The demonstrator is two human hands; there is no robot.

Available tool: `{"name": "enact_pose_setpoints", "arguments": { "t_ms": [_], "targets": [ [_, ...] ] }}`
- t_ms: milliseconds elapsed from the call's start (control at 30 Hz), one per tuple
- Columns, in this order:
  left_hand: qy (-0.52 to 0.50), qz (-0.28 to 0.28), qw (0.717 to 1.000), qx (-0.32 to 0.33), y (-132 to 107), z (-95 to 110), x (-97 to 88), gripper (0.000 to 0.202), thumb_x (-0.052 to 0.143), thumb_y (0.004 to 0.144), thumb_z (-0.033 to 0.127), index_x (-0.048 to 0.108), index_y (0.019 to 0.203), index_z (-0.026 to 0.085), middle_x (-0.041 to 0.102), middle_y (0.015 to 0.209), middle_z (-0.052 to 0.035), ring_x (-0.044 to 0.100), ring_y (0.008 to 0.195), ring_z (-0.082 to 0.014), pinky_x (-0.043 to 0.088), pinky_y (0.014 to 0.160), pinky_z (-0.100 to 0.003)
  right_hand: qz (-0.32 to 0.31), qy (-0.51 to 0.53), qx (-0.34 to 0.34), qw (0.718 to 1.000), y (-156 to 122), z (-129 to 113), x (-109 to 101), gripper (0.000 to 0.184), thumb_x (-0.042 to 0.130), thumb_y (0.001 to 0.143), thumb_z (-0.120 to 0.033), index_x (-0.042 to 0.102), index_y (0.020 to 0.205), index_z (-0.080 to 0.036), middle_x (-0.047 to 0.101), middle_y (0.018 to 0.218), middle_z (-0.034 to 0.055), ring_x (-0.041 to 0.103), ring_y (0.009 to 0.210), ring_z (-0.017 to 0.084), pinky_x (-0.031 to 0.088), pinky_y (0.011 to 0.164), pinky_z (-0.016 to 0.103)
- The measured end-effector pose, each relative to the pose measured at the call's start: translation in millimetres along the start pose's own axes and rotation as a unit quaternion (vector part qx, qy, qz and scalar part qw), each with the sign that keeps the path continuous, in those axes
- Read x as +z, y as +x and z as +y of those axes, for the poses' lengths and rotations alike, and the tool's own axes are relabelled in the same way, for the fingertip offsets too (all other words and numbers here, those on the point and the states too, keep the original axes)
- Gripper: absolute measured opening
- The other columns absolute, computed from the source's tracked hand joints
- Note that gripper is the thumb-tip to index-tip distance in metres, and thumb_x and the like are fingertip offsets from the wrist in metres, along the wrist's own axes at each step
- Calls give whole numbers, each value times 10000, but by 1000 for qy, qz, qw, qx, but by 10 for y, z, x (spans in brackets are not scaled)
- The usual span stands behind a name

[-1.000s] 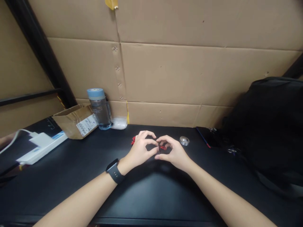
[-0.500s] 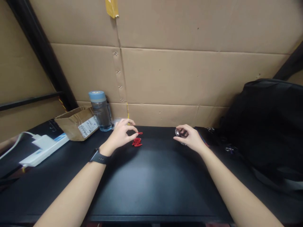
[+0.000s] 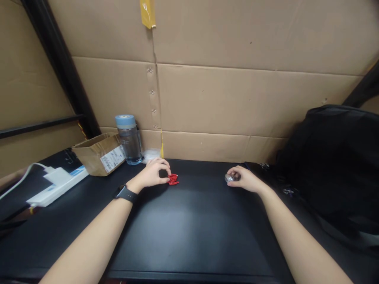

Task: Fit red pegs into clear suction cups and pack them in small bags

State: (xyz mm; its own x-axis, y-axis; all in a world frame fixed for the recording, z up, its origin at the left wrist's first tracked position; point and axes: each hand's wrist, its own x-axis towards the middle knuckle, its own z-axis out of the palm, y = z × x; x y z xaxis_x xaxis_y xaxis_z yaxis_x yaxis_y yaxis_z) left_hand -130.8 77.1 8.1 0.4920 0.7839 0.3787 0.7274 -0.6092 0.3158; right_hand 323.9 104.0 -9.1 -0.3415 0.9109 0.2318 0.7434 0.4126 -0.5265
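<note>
My left hand (image 3: 154,174), with a black watch on the wrist, rests on the black table (image 3: 192,232) with its fingers curled; the fingertips pinch at a small pile of red clips (image 3: 173,179). To the right, my right hand (image 3: 244,179) is closed over a small round silver container (image 3: 229,178) that sits on the table. Whether the container is lifted I cannot make out.
A water bottle with a blue lid (image 3: 129,139), an open cardboard box (image 3: 99,153) and a clear plastic bag (image 3: 150,154) stand along the cardboard wall. A white power strip with a charger (image 3: 55,183) lies at the left. A black backpack (image 3: 334,157) fills the right side.
A second ago both hands were together at the middle pinching a red clip. They have moved apart: the left to the red clips, the right to the silver container, now lowered onto the table.
</note>
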Motion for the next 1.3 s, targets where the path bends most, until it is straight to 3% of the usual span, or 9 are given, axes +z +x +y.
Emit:
{"name": "enact_pose_setpoints", "arguments": {
  "t_ms": [167,333,600,900,1100,1300],
  "targets": [
    [-25,-7,1000,15,-4,70,-24,295,736,765,328,678,1040,241,660,1129,-39,586,1092,-248,422,1027,-405,-3,-4,4,1000,5,12,45,392,797,697,-338,734,1057,-196,693,995,61,644,825,192,514,815,342],
    [-42,15,999,11,-4,74,18,351,648,863,354,634,1195,241,656,1223,-67,608,1122,-253,441,1025,-400,-23,16,28,999,8,-17,54,458,778,698,-292,705,1140,-198,738,991,48,681,826,190,522,821,327],
    [-3,29,1000,-10,47,145,206,326,495,996,428,593,1238,235,623,1268,-83,581,1188,-248,412,1049,-428,23,5,28,999,24,-69,136,422,740,630,-242,711,1048,-193,733,922,21,675,728,153,499,711,261],
    [9,18,1000,4,64,245,257,284,488,1000,414,609,1212,266,607,1285,-66,558,1214,-253,398,1056,-442,44,-2,25,999,71,6,182,497,770,571,-254,666,1056,-243,735,899,-11,699,726,160,511,691,241],
    [23,16,999,18,64,202,262,227,530,969,344,617,1157,253,609,1261,-61,563,1192,-244,406,1053,-429,31,-10,25,999,59,-12,148,472,772,582,-251,679,1045,-237,734,934,-1,692,736,163,513,704,254],
    [16,11,1000,17,62,154,243,311,535,953,409,623,1201,244,619,1265,-81,586,1182,-263,445,1043,-422,-31,-4,-2,1000,29,-39,81,390,714,677,-221,684,1065,-204,724,990,34,688,841,180,518,797,283]
  ]
}}
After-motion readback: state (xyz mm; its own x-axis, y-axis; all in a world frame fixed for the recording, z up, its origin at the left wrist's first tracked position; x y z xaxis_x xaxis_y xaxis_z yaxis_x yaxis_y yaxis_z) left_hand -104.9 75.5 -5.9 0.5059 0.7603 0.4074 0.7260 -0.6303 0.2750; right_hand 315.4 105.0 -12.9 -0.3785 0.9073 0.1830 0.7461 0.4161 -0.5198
